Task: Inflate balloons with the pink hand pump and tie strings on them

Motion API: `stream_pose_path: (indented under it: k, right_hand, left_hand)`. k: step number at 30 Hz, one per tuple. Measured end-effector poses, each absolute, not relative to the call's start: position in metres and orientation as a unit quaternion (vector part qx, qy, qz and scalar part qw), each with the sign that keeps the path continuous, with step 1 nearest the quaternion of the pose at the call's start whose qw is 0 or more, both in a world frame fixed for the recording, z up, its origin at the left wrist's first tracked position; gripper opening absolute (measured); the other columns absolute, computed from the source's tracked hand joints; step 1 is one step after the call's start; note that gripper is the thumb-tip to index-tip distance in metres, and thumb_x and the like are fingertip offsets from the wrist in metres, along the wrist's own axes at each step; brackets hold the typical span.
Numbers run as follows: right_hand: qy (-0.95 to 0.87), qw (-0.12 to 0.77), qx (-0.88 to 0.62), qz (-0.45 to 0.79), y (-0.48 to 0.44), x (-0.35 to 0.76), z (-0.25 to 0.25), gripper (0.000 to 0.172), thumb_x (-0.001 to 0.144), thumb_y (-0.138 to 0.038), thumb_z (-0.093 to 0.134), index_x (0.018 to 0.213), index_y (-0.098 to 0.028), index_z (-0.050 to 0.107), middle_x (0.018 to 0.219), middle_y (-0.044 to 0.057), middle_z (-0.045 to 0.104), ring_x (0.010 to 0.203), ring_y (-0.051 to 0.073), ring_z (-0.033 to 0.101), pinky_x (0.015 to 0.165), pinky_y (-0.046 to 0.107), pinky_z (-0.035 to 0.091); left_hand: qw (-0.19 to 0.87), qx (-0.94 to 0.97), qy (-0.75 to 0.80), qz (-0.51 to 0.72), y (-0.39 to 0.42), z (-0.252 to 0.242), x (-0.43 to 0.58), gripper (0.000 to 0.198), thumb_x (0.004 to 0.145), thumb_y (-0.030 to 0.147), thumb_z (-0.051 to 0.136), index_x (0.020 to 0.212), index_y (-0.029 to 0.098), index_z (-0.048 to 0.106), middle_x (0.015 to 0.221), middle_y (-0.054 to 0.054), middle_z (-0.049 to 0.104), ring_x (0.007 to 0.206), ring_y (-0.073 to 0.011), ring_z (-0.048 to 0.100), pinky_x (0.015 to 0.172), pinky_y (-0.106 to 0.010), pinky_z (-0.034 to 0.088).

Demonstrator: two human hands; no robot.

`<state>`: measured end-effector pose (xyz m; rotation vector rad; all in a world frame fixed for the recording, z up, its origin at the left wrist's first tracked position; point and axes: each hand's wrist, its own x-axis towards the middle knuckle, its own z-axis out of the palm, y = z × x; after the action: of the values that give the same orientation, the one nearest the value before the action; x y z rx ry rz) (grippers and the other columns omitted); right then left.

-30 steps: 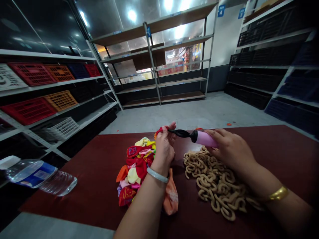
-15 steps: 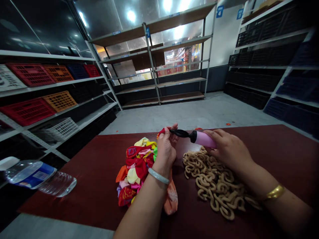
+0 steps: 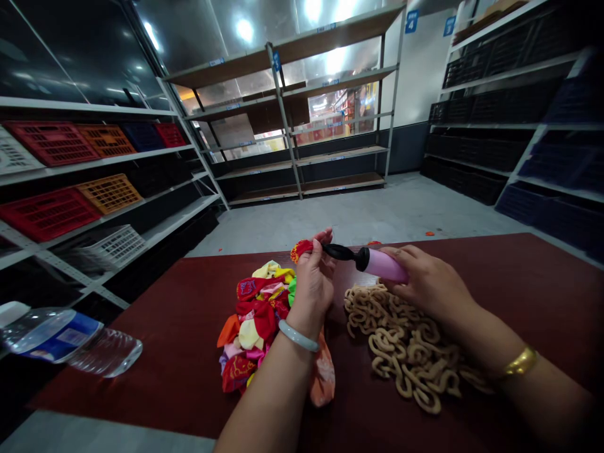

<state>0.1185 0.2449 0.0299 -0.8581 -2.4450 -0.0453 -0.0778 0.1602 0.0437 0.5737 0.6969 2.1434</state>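
My left hand (image 3: pixel 314 277) is raised over the dark red table (image 3: pixel 165 340), its fingers pinched on the neck of a red balloon (image 3: pixel 302 249). My right hand (image 3: pixel 425 283) grips a pink hand pump (image 3: pixel 384 265) with a black nozzle (image 3: pixel 340 252) that points left at the balloon's mouth between my left fingertips. Below my left hand lies a heap of flat coloured balloons (image 3: pixel 255 321), and an orange balloon (image 3: pixel 323 377) lies under my left forearm. Under my right hand lies a pile of beige S-shaped clips (image 3: pixel 406 352).
A plastic water bottle (image 3: pixel 66 340) lies on its side at the table's left edge. Metal shelves with red, orange and white crates (image 3: pixel 99 195) stand at the left, empty shelving (image 3: pixel 302 145) behind, dark crates on racks (image 3: pixel 519 126) at the right.
Both hands with the pump and the red balloon have shifted slightly left and up in the picture; the nozzle stays at the balloon's neck. The view has drifted a little.
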Motion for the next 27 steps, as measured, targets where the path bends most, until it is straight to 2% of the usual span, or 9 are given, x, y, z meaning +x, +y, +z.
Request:
stream_pose_path:
  k: [4, 9, 15, 18, 23, 27]
  right_hand:
    - [-0.905, 0.277, -0.322, -0.004, 0.245, 0.118, 0.029, 0.055, 0.08, -0.036, 0.063, 0.134, -0.03, 0.054, 0.117, 0.005, 0.065, 0.092, 0.024, 0.065, 0.069, 0.035, 0.048]
    - [-0.903, 0.29, -0.315, 0.03, 0.245, 0.118, 0.028, 0.054, 0.079, -0.037, 0.064, 0.132, -0.032, 0.054, 0.119, 0.003, 0.065, 0.092, 0.023, 0.066, 0.069, 0.033, 0.049]
    - [-0.908, 0.29, -0.295, 0.066, 0.247, 0.121, 0.029, 0.053, 0.079, -0.037, 0.065, 0.13, -0.032, 0.055, 0.122, 0.003, 0.064, 0.1, 0.024, 0.065, 0.075, 0.034, 0.05]
    - [-0.911, 0.287, -0.288, 0.069, 0.247, 0.122, 0.031, 0.054, 0.079, -0.037, 0.064, 0.131, -0.032, 0.055, 0.122, 0.003, 0.064, 0.1, 0.024, 0.065, 0.074, 0.034, 0.051]
    - [-0.911, 0.281, -0.296, 0.05, 0.243, 0.122, 0.035, 0.055, 0.08, -0.038, 0.064, 0.133, -0.033, 0.053, 0.124, 0.003, 0.063, 0.101, 0.025, 0.065, 0.077, 0.036, 0.051]
    - [-0.906, 0.281, -0.314, 0.014, 0.243, 0.122, 0.036, 0.056, 0.081, -0.038, 0.063, 0.136, -0.034, 0.052, 0.12, 0.004, 0.065, 0.094, 0.024, 0.066, 0.074, 0.036, 0.05]
  left_hand:
    - [0.435, 0.216, 0.237, 0.841, 0.16, 0.043, -0.08, 0.03, 0.094, 0.045, 0.053, 0.094, 0.019, 0.068, 0.123, -0.011, 0.067, 0.128, -0.0232, 0.053, 0.098, -0.036, 0.047]
    - [0.414, 0.228, 0.239, 0.848, 0.159, 0.044, -0.076, 0.018, 0.092, 0.033, 0.06, 0.1, 0.02, 0.068, 0.127, -0.009, 0.066, 0.13, -0.0225, 0.051, 0.102, -0.038, 0.045]
    - [0.363, 0.242, 0.283, 0.854, 0.159, 0.044, -0.072, 0.013, 0.083, 0.029, 0.071, 0.091, 0.018, 0.069, 0.121, -0.011, 0.069, 0.124, -0.0233, 0.056, 0.091, -0.032, 0.049]
    - [0.369, 0.243, 0.316, 0.84, 0.159, 0.044, -0.066, 0.016, 0.079, 0.028, 0.075, 0.088, 0.016, 0.069, 0.118, -0.013, 0.07, 0.124, -0.0258, 0.056, 0.087, -0.031, 0.05]
    - [0.392, 0.26, 0.351, 0.81, 0.154, 0.045, -0.056, 0.033, 0.084, 0.039, 0.068, 0.109, 0.017, 0.071, 0.128, -0.013, 0.065, 0.121, -0.0274, 0.057, 0.086, -0.032, 0.048]
    - [0.403, 0.256, 0.344, 0.808, 0.153, 0.045, -0.056, 0.035, 0.085, 0.036, 0.068, 0.115, 0.019, 0.069, 0.129, -0.012, 0.065, 0.118, -0.0253, 0.06, 0.092, -0.032, 0.046]
